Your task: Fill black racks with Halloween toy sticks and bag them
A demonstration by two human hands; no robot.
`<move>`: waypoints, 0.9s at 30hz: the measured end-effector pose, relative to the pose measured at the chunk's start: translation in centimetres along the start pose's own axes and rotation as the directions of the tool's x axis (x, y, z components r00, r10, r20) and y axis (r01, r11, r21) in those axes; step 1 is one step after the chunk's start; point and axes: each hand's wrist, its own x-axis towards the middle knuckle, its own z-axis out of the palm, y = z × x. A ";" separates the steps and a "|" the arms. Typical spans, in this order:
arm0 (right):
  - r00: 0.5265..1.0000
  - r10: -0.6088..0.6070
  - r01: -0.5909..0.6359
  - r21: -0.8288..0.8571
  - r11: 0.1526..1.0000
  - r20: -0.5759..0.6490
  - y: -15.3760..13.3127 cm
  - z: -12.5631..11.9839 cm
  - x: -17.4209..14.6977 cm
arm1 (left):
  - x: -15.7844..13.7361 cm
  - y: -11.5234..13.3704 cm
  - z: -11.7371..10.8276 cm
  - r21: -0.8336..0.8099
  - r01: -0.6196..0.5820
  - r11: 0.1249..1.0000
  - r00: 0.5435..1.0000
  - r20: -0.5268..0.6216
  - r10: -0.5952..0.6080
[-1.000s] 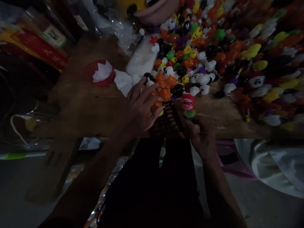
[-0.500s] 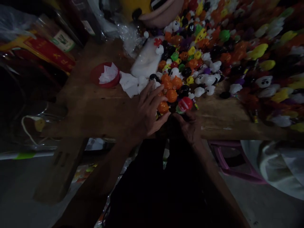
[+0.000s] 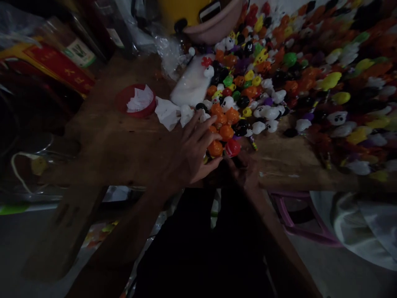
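My left hand (image 3: 194,151) rests on the wooden table with fingers spread, curved along the left side of a cluster of orange toy figures (image 3: 226,133). Its thumb lies below the nearest of them. A small red toy figure (image 3: 232,147) sits at the fingertips of my right hand (image 3: 245,169), beside the orange cluster. The right fingers are curled in toward it, and shadow hides part of their grip. White toy figures (image 3: 228,103) and black ones (image 3: 242,126) lie around the cluster.
A large heap of mixed plastic toys (image 3: 305,78) covers the right and back. Left of my hands are a red bowl (image 3: 141,111) of paper slips and crumpled white paper (image 3: 167,114). A pink basin (image 3: 214,31) stands behind; a purple stool (image 3: 305,225) is below right.
The red toy figure has moved left with my right fingers, up against the orange cluster. My left hand has stayed around that cluster. The view has shifted slightly.
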 end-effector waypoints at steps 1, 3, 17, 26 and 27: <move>1.000 -0.023 0.023 -0.007 1.000 0.020 -0.1 -0.2 0.0 | 0.1 0.0 -0.1 0.003 -0.010 1.000 1.000 0.013 0.010; 0.998 -0.043 0.044 -0.016 0.999 0.047 0.0 -0.4 0.1 | 0.3 0.1 -0.3 0.008 -0.016 1.000 1.000 0.017 0.016; 0.986 -0.114 0.113 0.010 0.994 0.119 0.9 0.0 1.0 | 1.6 0.9 0.7 0.082 0.005 0.997 0.997 0.078 -0.011; 0.964 -0.181 0.186 -0.010 0.982 0.197 0.4 -0.3 1.1 | 1.6 1.2 0.4 0.128 -0.048 0.991 0.998 0.054 0.041; 0.963 -0.186 0.197 -0.036 0.980 0.195 0.6 -0.2 1.0 | 1.8 1.3 0.5 0.126 -0.057 0.990 0.998 0.020 0.055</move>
